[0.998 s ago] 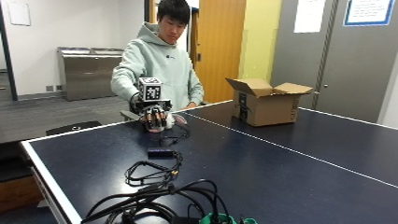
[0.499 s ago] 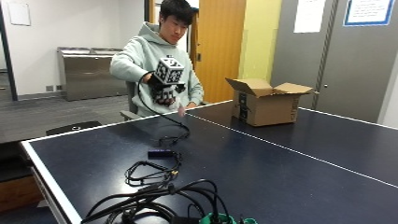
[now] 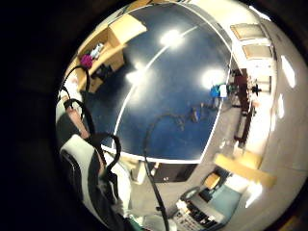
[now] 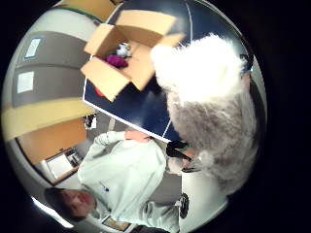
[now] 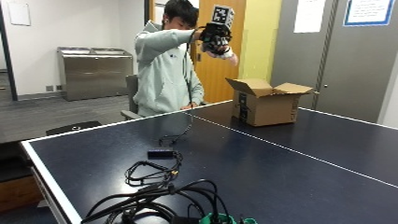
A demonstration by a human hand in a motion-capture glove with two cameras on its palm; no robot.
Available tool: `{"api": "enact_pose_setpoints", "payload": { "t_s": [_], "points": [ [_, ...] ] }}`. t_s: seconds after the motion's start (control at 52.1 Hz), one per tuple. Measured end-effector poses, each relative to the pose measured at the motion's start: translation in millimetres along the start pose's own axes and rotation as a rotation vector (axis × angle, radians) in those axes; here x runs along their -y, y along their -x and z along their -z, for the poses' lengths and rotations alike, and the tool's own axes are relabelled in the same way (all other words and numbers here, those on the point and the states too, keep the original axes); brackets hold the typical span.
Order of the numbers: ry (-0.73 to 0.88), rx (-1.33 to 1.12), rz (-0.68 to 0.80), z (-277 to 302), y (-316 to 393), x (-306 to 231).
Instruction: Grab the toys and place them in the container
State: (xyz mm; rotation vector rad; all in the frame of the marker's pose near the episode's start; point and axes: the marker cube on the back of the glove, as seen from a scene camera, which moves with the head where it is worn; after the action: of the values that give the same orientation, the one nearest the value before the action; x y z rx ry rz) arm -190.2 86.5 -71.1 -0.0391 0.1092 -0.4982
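Dark blue tabletop (image 5: 298, 158) with white lines, tan cardboard box (image 5: 266, 106), fluffy white-and-grey toy (image 4: 209, 102), something magenta (image 4: 116, 60) in the box, black glove (image 5: 214, 36).

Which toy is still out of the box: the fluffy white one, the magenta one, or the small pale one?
The fluffy white toy, held in the gloved right hand raised above the table; the magenta toy and small pale toy lie inside the cardboard box.

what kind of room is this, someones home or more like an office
Probably an office or institutional common room, not a home: a table tennis table serves as the work surface, steel waste bins stand along the wall, and notices hang on plain grey doors.
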Motion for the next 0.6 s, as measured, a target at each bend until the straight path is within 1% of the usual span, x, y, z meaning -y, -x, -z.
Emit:
{"api": "enact_pose_setpoints", "payload": {
  "t_s": [0.077,0.134,0.154,0.211,0.23,0.269,0.288,0.307,0.346,0.384,0.422,0.48,0.499,0.518,0.557,0.595],
  "points": [
    [-0.046,0.099,0.047,16.8,37.6,34.9],
    [-0.083,0.133,0.052,24.3,58.9,63.1],
    [-0.095,0.11,0.032,24.7,60.9,72.8],
    [-0.143,-0.025,-0.103,20.8,54.1,102.5],
    [-0.169,-0.027,-0.108,20.1,55.6,110.7],
    [-0.243,0.028,-0.07,19.5,64.6,124.9],
    [-0.282,0.042,-0.072,18.1,67.2,131.9],
    [-0.315,0.03,-0.105,15.2,66.5,139.0],
    [-0.346,-0.04,-0.209,6.4,55.5,151.6],
    [-0.338,-0.084,-0.241,-3.7,31.6,157.8],
    [-0.301,-0.126,-0.264,-15.1,-10.8,159.6],
    [-0.243,-0.234,-0.426,-32.5,-79.3,163.2],
    [-0.243,-0.244,-0.436,-36.8,-84.7,164.1],
    [-0.254,-0.223,-0.396,-40.2,-75.5,164.5],
    [-0.294,-0.125,-0.236,-45.5,-31.0,164.4],
    [-0.33,-0.052,-0.12,-50.4,9.6,163.8]
  ]
}}
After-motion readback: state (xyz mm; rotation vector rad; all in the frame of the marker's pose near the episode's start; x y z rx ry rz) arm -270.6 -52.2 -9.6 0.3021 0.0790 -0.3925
